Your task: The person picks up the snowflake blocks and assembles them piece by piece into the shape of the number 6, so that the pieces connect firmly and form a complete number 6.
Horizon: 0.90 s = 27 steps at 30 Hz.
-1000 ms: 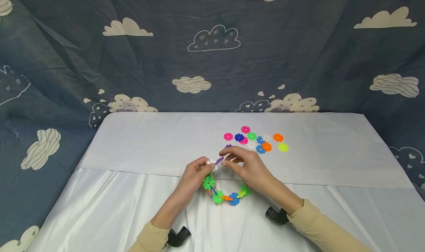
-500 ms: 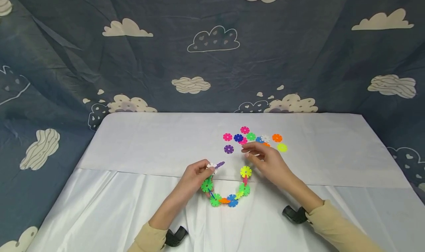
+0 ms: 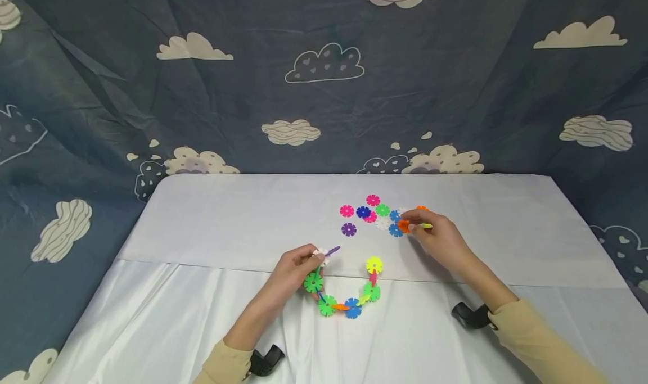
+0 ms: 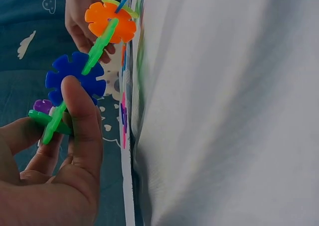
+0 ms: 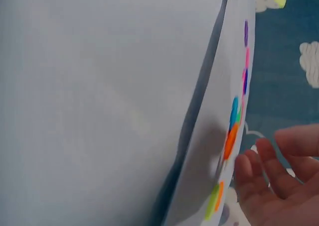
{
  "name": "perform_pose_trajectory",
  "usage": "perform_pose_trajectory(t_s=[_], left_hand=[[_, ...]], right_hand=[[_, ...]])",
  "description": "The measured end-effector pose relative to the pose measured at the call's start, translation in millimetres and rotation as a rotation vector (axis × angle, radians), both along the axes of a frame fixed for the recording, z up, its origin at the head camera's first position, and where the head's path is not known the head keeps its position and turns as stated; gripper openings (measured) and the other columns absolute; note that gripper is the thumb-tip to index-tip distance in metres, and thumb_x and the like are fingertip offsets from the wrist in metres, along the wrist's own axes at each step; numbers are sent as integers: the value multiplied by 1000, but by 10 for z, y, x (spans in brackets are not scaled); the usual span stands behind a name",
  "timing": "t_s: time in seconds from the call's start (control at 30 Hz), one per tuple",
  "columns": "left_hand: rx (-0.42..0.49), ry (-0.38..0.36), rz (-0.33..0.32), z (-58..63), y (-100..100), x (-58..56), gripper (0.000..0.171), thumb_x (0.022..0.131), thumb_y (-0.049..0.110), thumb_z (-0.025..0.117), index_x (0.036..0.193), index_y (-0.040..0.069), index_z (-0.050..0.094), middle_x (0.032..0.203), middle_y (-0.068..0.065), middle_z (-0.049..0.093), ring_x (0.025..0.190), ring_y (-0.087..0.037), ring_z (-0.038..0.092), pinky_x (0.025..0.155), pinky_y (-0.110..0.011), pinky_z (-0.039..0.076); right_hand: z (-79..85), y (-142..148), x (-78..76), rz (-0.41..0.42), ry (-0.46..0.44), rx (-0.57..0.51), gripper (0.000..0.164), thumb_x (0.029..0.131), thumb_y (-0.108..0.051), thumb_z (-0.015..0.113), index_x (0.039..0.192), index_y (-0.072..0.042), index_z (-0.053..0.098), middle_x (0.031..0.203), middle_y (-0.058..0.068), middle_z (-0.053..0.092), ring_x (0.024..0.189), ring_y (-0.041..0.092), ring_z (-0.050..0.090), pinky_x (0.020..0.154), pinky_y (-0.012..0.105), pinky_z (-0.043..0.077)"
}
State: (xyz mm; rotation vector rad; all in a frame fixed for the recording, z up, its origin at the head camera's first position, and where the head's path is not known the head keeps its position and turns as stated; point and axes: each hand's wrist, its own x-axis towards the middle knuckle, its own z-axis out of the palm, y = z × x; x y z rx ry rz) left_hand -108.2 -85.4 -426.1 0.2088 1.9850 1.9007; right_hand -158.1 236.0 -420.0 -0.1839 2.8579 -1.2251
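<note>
My left hand pinches one end of a chain of slotted, flower-shaped plastic discs, with a white disc and an edge-on purple disc at the fingertips. The chain curves in a U to a yellow disc at its other end. In the left wrist view, my thumb lies over a dark blue disc joined to green ones. My right hand is over the loose discs, its fingertips beside an orange disc. The right wrist view shows its fingers apart with nothing between them.
Several loose discs lie on the white cloth, among them a purple disc, a pink disc and a green disc. A dark cloud-print curtain hangs behind the white-covered table.
My right hand has left the purple disc at the chain's end and moved right to the loose discs. My left hand keeps hold of the chain, which has shifted slightly.
</note>
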Motion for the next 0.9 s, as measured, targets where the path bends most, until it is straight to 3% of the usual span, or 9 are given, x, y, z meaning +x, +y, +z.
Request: perform_pose_trajectory(t_s=[0.2, 0.57, 0.8, 0.9], left_hand=[[7, -16, -6, -22, -10, 2, 33, 101, 25, 57, 97, -8, 56, 76, -8, 59, 54, -19, 57, 59, -29, 51], [25, -38, -28, -27, -26, 4, 34, 101, 26, 55, 98, -8, 56, 76, -8, 58, 55, -18, 58, 57, -30, 53], [33, -38, -29, -31, -19, 3, 34, 102, 26, 55, 100, -8, 56, 77, -8, 58, 55, -19, 58, 55, -31, 54], [29, -35, -17, -35, -27, 6, 34, 102, 26, 55, 100, -8, 57, 77, -8, 58, 55, -19, 57, 55, -31, 54]], right_hand=[[-76, 61, -94, 7, -23, 123, 32, 92, -3, 65, 124, 0, 62, 121, 19, 62, 107, 35, 58, 94, 50, 49], [-137, 55, -196, 34, -62, 200, 39, 88, -7, 74, 125, -2, 63, 118, 16, 60, 100, 30, 53, 92, 46, 49], [-125, 48, -219, 58, -70, 243, 35, 82, -13, 80, 114, -5, 69, 94, 8, 58, 87, 26, 50, 73, 36, 46], [-105, 34, -202, 56, -64, 236, 31, 82, -12, 81, 110, -8, 69, 93, 6, 60, 85, 25, 51, 72, 35, 47]])
